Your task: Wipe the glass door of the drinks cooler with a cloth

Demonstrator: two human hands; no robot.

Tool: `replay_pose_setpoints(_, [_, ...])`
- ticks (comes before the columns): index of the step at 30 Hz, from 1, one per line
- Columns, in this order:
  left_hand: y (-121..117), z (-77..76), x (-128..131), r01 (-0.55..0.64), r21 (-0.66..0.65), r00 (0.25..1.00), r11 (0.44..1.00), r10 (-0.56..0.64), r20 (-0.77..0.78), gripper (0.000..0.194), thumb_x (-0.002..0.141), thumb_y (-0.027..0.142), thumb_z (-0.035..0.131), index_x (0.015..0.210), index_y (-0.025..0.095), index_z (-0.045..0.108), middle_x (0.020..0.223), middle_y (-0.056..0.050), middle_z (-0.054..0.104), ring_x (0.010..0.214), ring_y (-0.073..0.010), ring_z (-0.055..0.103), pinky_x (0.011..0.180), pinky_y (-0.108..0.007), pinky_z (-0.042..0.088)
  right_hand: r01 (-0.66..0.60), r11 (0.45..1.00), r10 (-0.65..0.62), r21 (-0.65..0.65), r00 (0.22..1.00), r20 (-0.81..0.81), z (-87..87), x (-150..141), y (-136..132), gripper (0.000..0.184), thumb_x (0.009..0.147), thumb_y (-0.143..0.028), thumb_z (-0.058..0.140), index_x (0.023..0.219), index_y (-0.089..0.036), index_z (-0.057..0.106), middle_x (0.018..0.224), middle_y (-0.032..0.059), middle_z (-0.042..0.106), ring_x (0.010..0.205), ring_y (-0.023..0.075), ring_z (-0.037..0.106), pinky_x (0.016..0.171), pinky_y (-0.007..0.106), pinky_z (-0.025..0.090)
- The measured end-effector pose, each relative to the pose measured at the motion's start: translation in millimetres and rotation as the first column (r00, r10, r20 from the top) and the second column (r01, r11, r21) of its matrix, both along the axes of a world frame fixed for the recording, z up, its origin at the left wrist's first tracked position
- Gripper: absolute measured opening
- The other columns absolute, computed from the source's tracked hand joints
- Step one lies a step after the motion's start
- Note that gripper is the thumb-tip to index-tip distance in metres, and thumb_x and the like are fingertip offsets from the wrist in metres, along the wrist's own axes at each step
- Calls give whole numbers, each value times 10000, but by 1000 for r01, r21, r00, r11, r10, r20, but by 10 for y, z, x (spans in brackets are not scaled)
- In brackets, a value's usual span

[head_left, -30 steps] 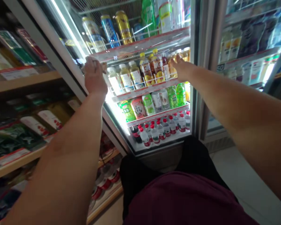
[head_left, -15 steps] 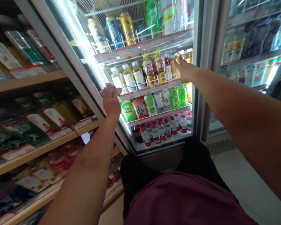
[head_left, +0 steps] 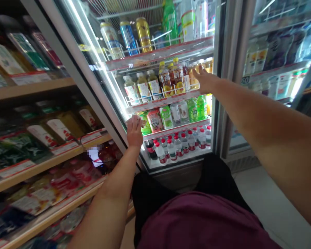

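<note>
Primary light source: the white strip (head_left: 86, 31) along the left inner edge of the cooler (head_left: 218, 131), overexposed in places and flaring near my left hand (head_left: 134, 131). The shelving (head_left: 41, 89) at left is dim, its labels (head_left: 59, 131) softened by blur. Wide-angle distortion enlarges my right forearm (head_left: 261, 121) toward the frame edge. My trousers (head_left: 217, 173) lose detail in shadow.

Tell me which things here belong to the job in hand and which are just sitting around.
In the job:
left hand
pale cloth, under that hand
glass door
right hand, fingers spread near the glass

Just around:
drink cans, behind the glass
red-capped bottles, behind it too
labelled bottles, on the wooden shelves
neighbouring fridge
</note>
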State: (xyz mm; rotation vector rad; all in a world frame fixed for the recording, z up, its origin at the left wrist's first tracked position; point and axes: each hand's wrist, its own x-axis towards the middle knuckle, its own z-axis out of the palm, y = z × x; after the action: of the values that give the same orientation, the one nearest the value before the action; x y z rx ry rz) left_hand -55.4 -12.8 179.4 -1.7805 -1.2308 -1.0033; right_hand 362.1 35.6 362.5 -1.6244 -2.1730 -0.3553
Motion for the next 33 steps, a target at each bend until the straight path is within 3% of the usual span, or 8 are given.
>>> replay_pose_setpoints(14, [-172, -682, -74, -1, -89, 992, 996, -11, -127, 570, 978, 34, 395, 1499, 226, 523, 1587, -92, 470, 1586, -227, 129, 1302, -540, 254, -45, 999, 46, 18, 998, -40, -32, 36, 83, 1079, 825, -69, 703, 1662, -88, 22, 1695, 264, -65, 1569, 427, 93, 1215, 548, 334])
replay_pose_setpoints(19, [-237, -919, -46, -18, -157, 983, 988, -11, -184, 565, 975, 40, 407, 1503, 207, 519, 1603, -102, 439, 1585, -254, 143, 1299, -562, 258, -31, 1000, 32, 4, 998, -54, -20, 30, 55, 1138, 785, -68, 754, 1668, -118, 38, 1704, 223, -78, 1569, 429, 118, 1219, 555, 358])
replay_pose_setpoints(28, [-268, -1293, -152, -2, -265, 909, 964, -109, -402, 460, 1001, 90, 416, 1401, 192, 617, 1538, -121, 526, 1540, -301, 302, 1234, -578, 384, -104, 993, 110, 52, 988, -111, -66, 86, 189, 1068, 849, -174, 753, 1671, -147, 70, 1710, 217, -27, 1563, 432, 134, 1208, 591, 351])
replay_pose_setpoints(33, [-255, -1375, -179, -9, -397, 829, 918, -215, -515, 458, 980, 89, 487, 1366, 268, 657, 1483, -50, 594, 1448, -262, 481, 1203, -475, 450, -42, 999, 43, 15, 997, -58, -33, 45, 71, 1115, 796, -37, 720, 1669, -127, 33, 1704, 221, -60, 1575, 394, 122, 1231, 532, 350])
